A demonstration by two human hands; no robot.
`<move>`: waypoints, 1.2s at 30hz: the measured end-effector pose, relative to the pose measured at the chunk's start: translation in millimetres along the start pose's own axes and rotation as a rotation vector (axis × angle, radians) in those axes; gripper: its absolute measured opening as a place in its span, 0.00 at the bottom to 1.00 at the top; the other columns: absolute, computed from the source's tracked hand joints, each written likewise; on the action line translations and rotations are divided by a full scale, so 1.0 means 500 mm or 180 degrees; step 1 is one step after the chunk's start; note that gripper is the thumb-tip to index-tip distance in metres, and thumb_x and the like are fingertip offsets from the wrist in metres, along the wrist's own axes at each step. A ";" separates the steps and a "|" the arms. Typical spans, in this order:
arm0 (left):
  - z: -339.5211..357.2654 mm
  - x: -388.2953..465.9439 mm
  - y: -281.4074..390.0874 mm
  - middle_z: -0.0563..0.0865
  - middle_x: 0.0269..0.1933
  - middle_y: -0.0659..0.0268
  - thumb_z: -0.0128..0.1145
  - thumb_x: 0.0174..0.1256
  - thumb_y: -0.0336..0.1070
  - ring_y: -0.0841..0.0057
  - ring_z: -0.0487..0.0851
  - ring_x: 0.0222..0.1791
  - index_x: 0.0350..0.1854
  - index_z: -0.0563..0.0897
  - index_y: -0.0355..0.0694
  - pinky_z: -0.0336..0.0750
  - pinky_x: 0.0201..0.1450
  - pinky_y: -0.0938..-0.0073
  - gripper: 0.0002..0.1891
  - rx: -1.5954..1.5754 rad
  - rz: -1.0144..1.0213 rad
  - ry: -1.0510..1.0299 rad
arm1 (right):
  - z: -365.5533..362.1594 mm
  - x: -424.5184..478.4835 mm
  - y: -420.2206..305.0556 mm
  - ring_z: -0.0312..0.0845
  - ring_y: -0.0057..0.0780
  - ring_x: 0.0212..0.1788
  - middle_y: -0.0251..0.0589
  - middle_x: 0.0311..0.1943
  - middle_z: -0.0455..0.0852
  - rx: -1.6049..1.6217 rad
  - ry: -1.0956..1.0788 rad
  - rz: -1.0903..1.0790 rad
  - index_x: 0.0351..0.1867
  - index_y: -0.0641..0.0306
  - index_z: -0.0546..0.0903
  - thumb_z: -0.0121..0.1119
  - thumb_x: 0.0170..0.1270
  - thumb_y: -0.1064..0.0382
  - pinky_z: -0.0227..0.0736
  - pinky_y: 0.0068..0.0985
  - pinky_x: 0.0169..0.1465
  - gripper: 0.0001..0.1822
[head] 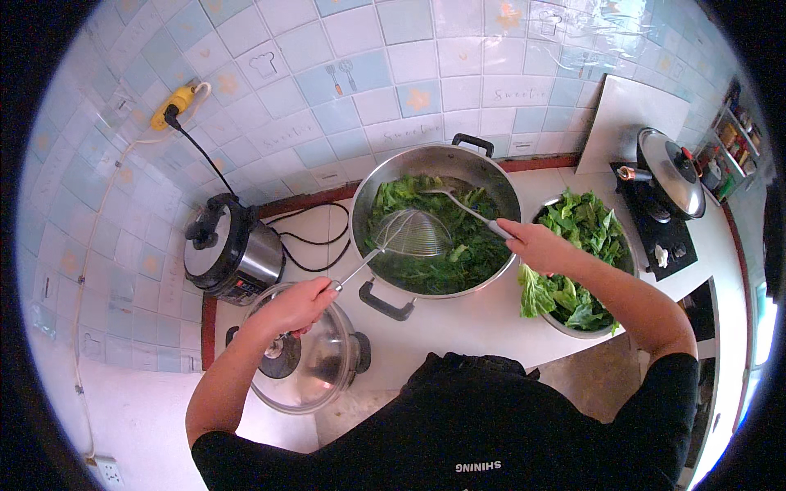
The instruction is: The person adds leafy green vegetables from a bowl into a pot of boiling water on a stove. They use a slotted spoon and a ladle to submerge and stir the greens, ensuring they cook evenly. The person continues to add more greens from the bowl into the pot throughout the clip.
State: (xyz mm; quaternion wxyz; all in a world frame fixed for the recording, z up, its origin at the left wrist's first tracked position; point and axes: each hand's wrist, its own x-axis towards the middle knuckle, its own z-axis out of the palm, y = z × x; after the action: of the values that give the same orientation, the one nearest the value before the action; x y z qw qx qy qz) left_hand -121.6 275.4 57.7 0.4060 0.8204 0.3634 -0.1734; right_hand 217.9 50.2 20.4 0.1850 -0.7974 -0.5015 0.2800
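A large metal pot [433,147] with black handles holds leafy greens [473,258] in liquid. My left hand [301,305] is closed on the handle of a wire skimmer [417,233], whose round basket is over the greens. In my right hand [537,245] is the grey handle of a metal ladle or spatula [463,205]; its head dips among the greens near the pot's far side, so its exact form is hidden. Right of the pot, a metal basin [630,261] is heaped with fresh leafy greens [580,224], partly behind my right forearm.
An electric pressure cooker [245,251] stands at the left by the tiled wall. Below it, a glass lid [325,368] lies over a vessel with black handles. At the right, a lidded pan [672,175] sits on a black gas hob [660,230]. A black cable [313,243] loops behind the pot.
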 end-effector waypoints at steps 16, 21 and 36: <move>-0.092 -0.115 0.028 0.71 0.19 0.72 0.45 0.75 0.41 0.86 0.68 0.11 0.41 0.72 0.40 0.60 0.11 0.81 0.10 -0.0691 -0.0138 0.0585 | 0.020 0.053 0.024 0.81 0.53 0.34 0.53 0.31 0.84 -0.1061 0.0137 -0.0521 0.68 0.40 0.67 0.50 0.69 0.55 0.74 0.44 0.40 0.25; -0.083 -0.100 0.019 0.71 0.19 0.72 0.45 0.75 0.42 0.86 0.68 0.11 0.40 0.72 0.40 0.61 0.11 0.81 0.10 -0.0807 -0.0238 0.0530 | -0.053 0.019 0.040 0.80 0.52 0.30 0.53 0.27 0.82 -0.1382 0.0079 -0.0741 0.68 0.40 0.66 0.53 0.67 0.56 0.72 0.45 0.35 0.27; -0.104 -0.036 0.058 0.70 0.18 0.70 0.43 0.76 0.41 0.83 0.67 0.10 0.35 0.69 0.40 0.62 0.11 0.79 0.12 -0.0376 -0.0354 0.0114 | -0.177 -0.122 0.057 0.80 0.54 0.30 0.55 0.28 0.82 -0.1387 0.0215 -0.0160 0.64 0.39 0.72 0.53 0.66 0.56 0.75 0.45 0.37 0.23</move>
State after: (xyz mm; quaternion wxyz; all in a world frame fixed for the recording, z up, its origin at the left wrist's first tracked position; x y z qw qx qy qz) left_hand -112.7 296.7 115.7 0.4368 0.7765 0.4252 -0.1593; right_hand 272.8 -18.6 88.6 0.0319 -0.8147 -0.5634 0.1335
